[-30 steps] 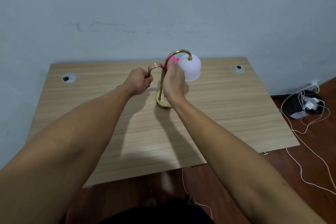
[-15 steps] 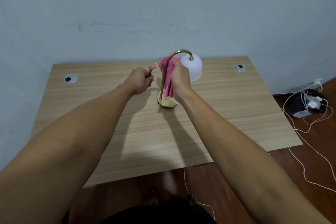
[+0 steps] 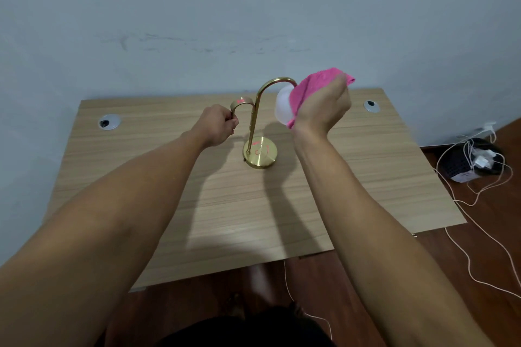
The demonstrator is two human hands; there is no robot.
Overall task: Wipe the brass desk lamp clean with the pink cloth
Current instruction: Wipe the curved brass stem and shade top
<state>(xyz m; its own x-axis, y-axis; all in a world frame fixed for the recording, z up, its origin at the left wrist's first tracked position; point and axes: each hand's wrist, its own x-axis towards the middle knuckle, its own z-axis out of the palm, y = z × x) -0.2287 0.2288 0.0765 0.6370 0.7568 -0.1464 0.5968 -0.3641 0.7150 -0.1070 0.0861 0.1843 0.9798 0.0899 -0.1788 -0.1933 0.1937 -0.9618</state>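
Two hands: left hand (image 3: 217, 125) grips one lamp (image 3: 260, 149), right hand (image 3: 324, 108) one cloth (image 3: 315, 84).

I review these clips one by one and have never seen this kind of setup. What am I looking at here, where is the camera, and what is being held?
No machine here: a person works with two bare hands, and the single camera sits on their head, looking forward and down, so the arms stretch away from you. On the wooden desk stands a brass desk lamp with a round base and a white shade. The left hand has its grip closed on a short curved brass handle branching off the stem, steadying the lamp. The right hand holds a pink cloth pressed against the shade. Two round cable holes are set into the desk's back corners. White cables lie on the floor to the right.
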